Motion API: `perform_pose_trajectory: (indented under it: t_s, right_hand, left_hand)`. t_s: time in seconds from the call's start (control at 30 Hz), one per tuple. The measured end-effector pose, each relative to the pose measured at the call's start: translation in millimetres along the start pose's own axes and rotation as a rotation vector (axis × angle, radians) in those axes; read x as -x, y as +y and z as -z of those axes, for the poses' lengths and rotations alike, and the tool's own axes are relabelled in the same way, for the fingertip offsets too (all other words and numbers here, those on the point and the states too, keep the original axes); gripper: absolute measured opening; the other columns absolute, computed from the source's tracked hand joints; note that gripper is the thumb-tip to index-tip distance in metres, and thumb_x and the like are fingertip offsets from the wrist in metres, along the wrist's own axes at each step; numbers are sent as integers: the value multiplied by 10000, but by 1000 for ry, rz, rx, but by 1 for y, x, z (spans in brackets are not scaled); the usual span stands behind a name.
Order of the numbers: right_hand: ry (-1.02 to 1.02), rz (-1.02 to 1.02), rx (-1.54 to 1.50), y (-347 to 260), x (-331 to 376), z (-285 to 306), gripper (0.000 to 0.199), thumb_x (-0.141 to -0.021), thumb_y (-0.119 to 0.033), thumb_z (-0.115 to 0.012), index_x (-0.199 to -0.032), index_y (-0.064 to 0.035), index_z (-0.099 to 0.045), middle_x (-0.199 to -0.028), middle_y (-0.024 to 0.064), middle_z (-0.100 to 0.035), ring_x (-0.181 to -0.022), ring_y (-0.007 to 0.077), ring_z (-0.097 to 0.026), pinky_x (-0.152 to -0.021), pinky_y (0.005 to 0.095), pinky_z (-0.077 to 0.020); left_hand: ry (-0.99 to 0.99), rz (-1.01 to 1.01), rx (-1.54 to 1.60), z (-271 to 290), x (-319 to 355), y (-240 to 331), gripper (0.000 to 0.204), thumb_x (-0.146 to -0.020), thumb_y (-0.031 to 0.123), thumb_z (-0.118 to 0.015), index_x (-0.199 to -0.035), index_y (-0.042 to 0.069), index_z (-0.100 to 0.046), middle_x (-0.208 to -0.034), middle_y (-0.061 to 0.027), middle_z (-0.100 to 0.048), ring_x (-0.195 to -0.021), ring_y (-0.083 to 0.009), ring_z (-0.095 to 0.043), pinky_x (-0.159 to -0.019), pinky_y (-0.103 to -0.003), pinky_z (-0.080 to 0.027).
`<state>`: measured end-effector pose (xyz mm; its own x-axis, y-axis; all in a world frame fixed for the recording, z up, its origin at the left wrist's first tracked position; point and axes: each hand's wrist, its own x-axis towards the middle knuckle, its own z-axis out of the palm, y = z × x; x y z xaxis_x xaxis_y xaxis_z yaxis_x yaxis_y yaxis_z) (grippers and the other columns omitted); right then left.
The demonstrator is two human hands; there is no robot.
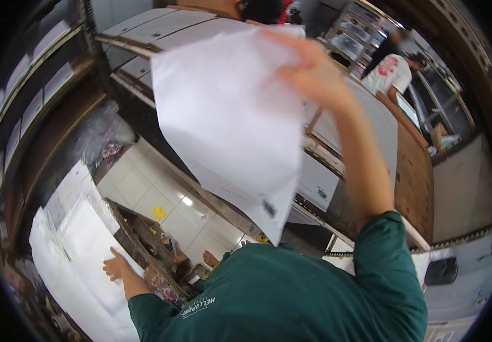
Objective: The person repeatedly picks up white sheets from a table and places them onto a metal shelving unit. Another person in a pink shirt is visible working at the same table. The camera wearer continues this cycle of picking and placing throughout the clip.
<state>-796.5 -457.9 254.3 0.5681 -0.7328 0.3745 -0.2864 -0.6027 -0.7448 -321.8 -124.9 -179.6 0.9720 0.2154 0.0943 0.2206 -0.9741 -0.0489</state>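
Observation:
A large white sheet of paper (229, 119) hangs in the air ahead of me, with small dark print near its lower corner. At its upper right edge my right hand (308, 71) grips it, raised high and smeared by motion. Down on the left, my left hand (116, 267) lies with its fingers apart on a stack of white paper (89, 239). Crumpled white wrapping (46, 239) surrounds this stack along its outer side.
Shelving (365, 222) with white sheets stands ahead, and another rack (46, 91) stands at left. Clear plastic wrap (101, 134) is bunched near the tiled floor (143, 176). A cluttered wooden box (149, 245) sits beside the stack. Another person (391, 74) is at the far right.

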Motion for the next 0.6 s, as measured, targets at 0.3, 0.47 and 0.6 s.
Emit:
perform_pose_trajectory:
  t_s: [0.3, 0.47, 0.6]
  right_hand:
    - [626, -366, -250, 92, 125, 246, 691, -650, 52, -397, -1332, -64, -409, -1164, 117, -525, -849, 126, -568, -795, 249, -472]
    - [546, -572, -65, 258, 216, 365, 699, -629, 44, -411, -1323, -40, -407, -1069, 78, -553, -725, 128, -543, -684, 237, -471]
    - [471, -498, -192, 315, 222, 364, 692, -597, 57, -447, -1280, -51, -470, -1030, 51, -547, -778, 135, -524, -708, 231, -442]
  left_hand:
    - [-3, -299, 144, -57, -65, -31, 205, -889, 220, -430, -995, 134, -583, -1013, -87, -588, -914, -282, -596, -746, -453, -457]
    - [70, -130, 352, 0, -53, -19, 215, -849, 209, -445, -972, 122, -598, -969, -102, -612, -879, -307, -606, -708, -464, -476]
    - [126, -32, 498, 28, -73, -32, 237, -836, 208, -441, -971, 102, -605, -987, -113, -626, -884, -321, -602, -719, -446, -475]
